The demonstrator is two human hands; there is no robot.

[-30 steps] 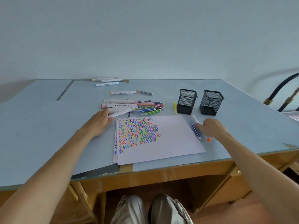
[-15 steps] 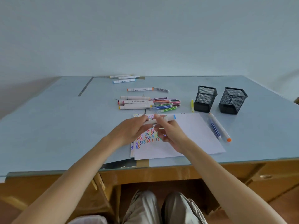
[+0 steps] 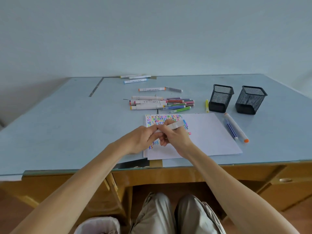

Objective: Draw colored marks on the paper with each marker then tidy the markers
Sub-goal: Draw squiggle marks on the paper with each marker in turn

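Both hands, left hand [image 3: 141, 139] and right hand [image 3: 175, 137], grip a near-level marker [image 3: 175, 125], blue end pointing right.

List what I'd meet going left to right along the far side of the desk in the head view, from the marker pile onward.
Pile of markers → yellow marker → left mesh cup → right mesh cup. Both cups look empty.

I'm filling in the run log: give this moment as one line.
phase: uncapping | both hands on blue-capped marker over paper | mesh cups hold no markers
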